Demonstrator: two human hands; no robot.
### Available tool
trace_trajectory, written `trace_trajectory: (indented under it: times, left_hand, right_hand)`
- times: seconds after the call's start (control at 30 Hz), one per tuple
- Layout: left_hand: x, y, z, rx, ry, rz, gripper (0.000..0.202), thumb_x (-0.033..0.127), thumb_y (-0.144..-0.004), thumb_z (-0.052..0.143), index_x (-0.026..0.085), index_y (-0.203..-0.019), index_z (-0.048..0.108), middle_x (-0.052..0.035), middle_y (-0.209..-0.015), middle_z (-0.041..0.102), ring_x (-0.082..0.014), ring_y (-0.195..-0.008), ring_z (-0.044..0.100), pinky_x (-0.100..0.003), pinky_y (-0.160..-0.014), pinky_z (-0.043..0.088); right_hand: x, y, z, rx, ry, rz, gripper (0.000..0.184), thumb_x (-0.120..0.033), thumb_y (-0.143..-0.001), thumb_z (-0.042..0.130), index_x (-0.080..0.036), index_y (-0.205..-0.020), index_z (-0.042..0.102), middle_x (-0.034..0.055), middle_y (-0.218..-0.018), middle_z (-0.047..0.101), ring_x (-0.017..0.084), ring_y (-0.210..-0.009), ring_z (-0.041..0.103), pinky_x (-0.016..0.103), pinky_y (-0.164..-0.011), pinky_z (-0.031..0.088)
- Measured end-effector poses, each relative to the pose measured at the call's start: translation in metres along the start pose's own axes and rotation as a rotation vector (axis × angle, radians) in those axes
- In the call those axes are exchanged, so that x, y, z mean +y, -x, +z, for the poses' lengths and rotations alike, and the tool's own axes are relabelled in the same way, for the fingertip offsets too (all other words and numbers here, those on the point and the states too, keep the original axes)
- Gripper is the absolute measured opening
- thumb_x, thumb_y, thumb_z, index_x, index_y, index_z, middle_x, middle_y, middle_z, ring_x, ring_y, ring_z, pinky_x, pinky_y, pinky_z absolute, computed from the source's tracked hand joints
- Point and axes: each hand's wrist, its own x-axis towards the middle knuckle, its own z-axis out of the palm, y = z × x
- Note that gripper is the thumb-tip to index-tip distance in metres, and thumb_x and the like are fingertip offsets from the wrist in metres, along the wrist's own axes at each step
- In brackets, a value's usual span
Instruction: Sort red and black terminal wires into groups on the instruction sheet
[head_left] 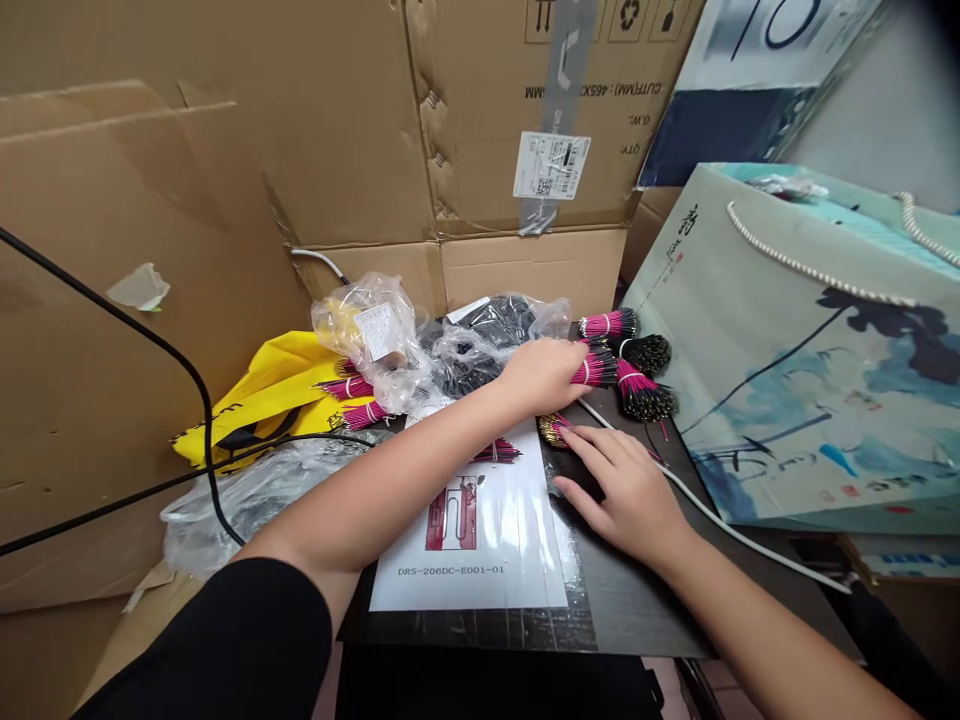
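- Handling of tied wire bundles at the desk (pixel 630 605): the step in hand, as judged from both hands being among them.
- Left hand (pixel 544 377): stretched across the sheet, at the banded pink-and-black bundle (pixel 600 368); fingertips hidden, so cannot tell whether they clamp it or only touch.
- Right hand (pixel 637 495): thumb and fingers spread apart, fingertips touching the gold-ended bundle (pixel 553 431), which lies by the sheet's upper right edge.
- Further bundles, right group: one upper pink bundle (pixel 609 323), one black bundle (pixel 646 354), one lower pink bundle (pixel 645 392); all near the left hand.
- Bundle under the left forearm (pixel 499 452): partly covered, lying on the printed sheet (pixel 525 570), marked DRS-206DC-E001-01.
- Bundles at left (pixel 364 414): beside the yellow bag (pixel 292 350) and clear plastic packing (pixel 386 320).
- White cable (pixel 724 525): runs past the right hand along the desk.
- Paper bag (pixel 780 390): standing at right, close to the right group.
- Next move, in judgement: calls for closing the right thumb toward the fingers if the gold-ended bundle is to be lifted, keeping its loose ends aligned and clear of the cable.
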Motion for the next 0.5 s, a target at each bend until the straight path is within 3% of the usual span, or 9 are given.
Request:
trace_trajectory:
  times: [0.1,0.23,0.37,0.5]
  left_hand:
    - [-0.003,-0.024,0.014,-0.029,-0.052,0.057,0.04,0.048,-0.089,0.07,0.013,-0.108,0.07,-0.0135,-0.104,0.074,-0.0296,-0.1,0.064,-0.041,-0.085,0.045]
    - [-0.01,-0.034,0.025,-0.057,-0.09,0.134,0.041,0.053,-0.087,0.072,0.016,-0.104,0.074,-0.0116,-0.106,0.073,-0.0313,-0.107,0.059,-0.044,-0.093,0.039]
    - [-0.014,-0.033,0.025,-0.038,-0.106,0.166,0.044,0.051,-0.093,0.066,0.014,-0.115,0.073,-0.0151,-0.118,0.066,-0.0318,-0.113,0.054,-0.045,-0.095,0.038]
    - [-0.021,-0.016,0.014,-0.045,-0.078,0.209,0.037,0.046,-0.099,0.06,0.017,-0.119,0.071,-0.0123,-0.116,0.064,-0.0267,-0.109,0.054,-0.04,-0.092,0.041]
  right_hand:
    - [0.0,0.0,0.009,-0.01,0.036,0.051,0.05,-0.035,-0.097,0.062,-0.011,-0.141,0.057,0.0159,-0.132,0.064,0.031,-0.118,0.056,0.049,-0.099,0.049]
    - [0.003,-0.001,0.014,-0.08,0.09,0.152,0.05,-0.034,-0.098,0.06,-0.011,-0.141,0.056,0.0162,-0.13,0.064,0.032,-0.117,0.056,0.049,-0.096,0.05]
    - [0.006,0.001,0.016,-0.16,0.121,0.202,0.049,-0.03,-0.097,0.059,-0.012,-0.142,0.056,0.0165,-0.132,0.062,0.033,-0.114,0.058,0.05,-0.096,0.049]
    - [0.006,0.004,0.017,-0.152,0.16,0.207,0.047,-0.027,-0.098,0.059,-0.014,-0.143,0.055,0.016,-0.132,0.063,0.032,-0.115,0.059,0.05,-0.098,0.048]
